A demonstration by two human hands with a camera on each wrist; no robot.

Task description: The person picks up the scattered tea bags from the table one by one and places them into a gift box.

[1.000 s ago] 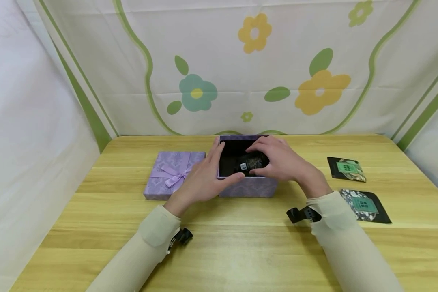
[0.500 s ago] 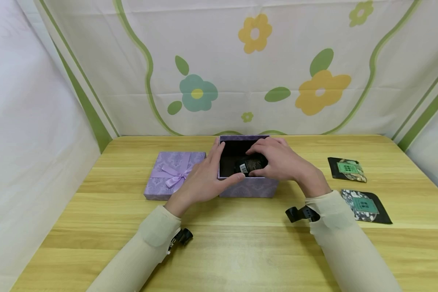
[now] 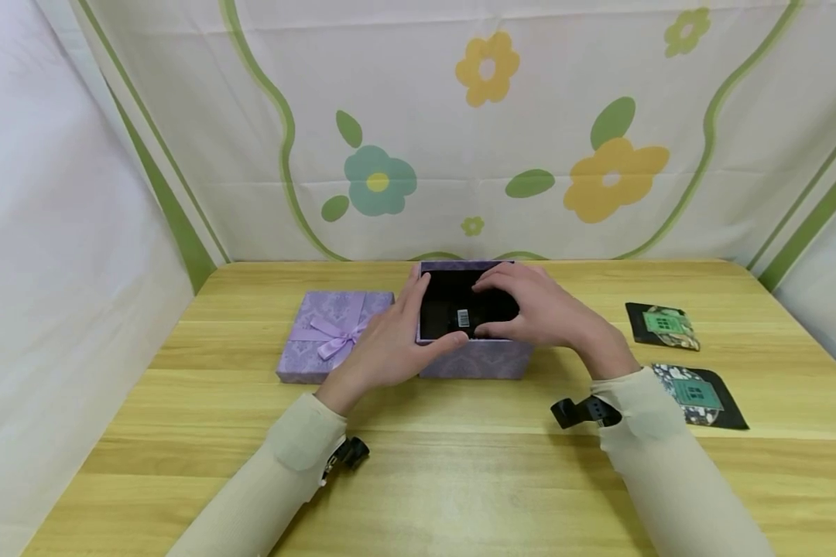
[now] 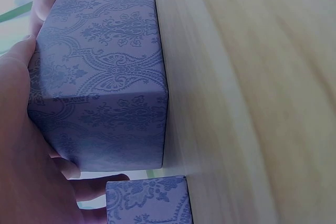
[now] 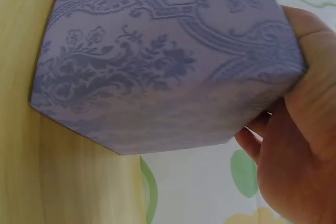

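Note:
A purple damask-patterned gift box stands uncovered, its inside black. Low in it lies a dark object, likely a bottle; mainly its white barcode label shows. My left hand rests at the box's left front corner, fingers straight along the left wall and thumb along the front rim. From the right, my right hand reaches over the opening, its fingers loosely curved and spread from the thumb, with only dark interior between them. The right wrist view shows this hand against the box's outside.
Left of the box lies its purple lid with a lilac ribbon bow, partly behind the left hand. Two flat black packets, one with a light green label and one with a teal label, lie at the right. A flowered curtain hangs behind the table.
The dark object has turned or sunk deeper into the box; its printed text no longer shows, only the barcode. Both hands have stayed nearly in place.

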